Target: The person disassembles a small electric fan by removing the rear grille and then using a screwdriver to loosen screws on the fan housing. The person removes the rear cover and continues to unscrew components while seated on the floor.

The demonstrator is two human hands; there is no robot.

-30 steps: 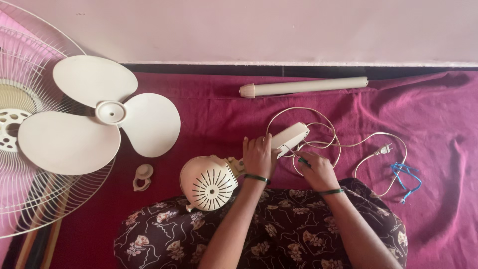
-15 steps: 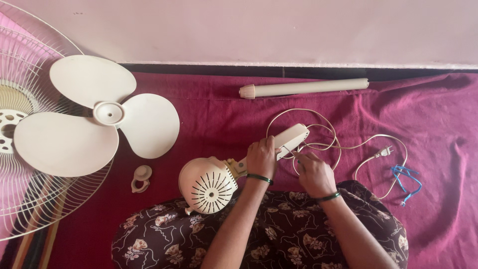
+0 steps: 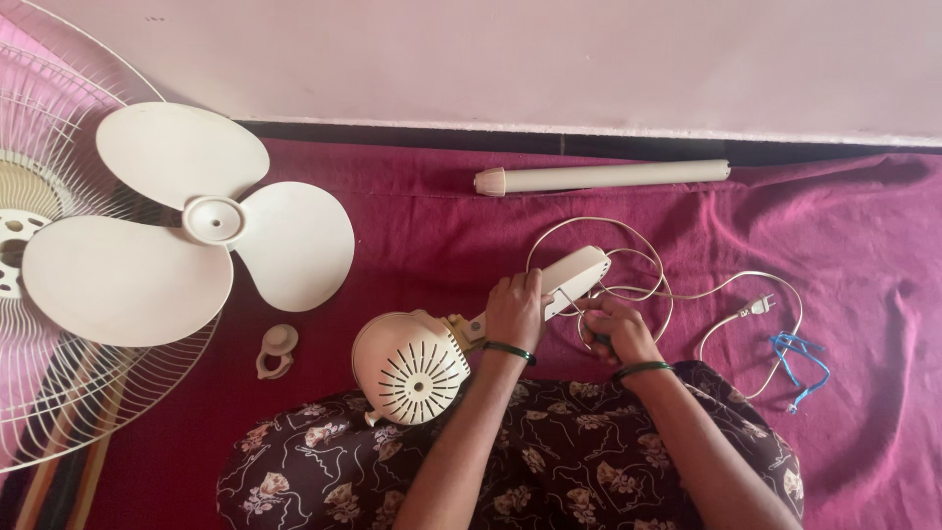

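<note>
A cream fan motor housing with a slotted round back lies on the maroon cloth in front of my lap. Its neck runs up-right to a cream control box. My left hand is closed around that neck just below the box. My right hand grips a thin screwdriver with a dark green handle, its metal tip touching the underside of the control box. A white power cord loops behind the box and ends in a plug.
A cream three-blade fan propeller rests on a white wire guard at the left. A small cream cap lies beside the motor. A cream pole sits near the wall. A blue wire lies at right.
My right hand has drawn slightly toward me and curled tighter on the screwdriver. My left hand slid a little down the neck. The view shifted slightly.
</note>
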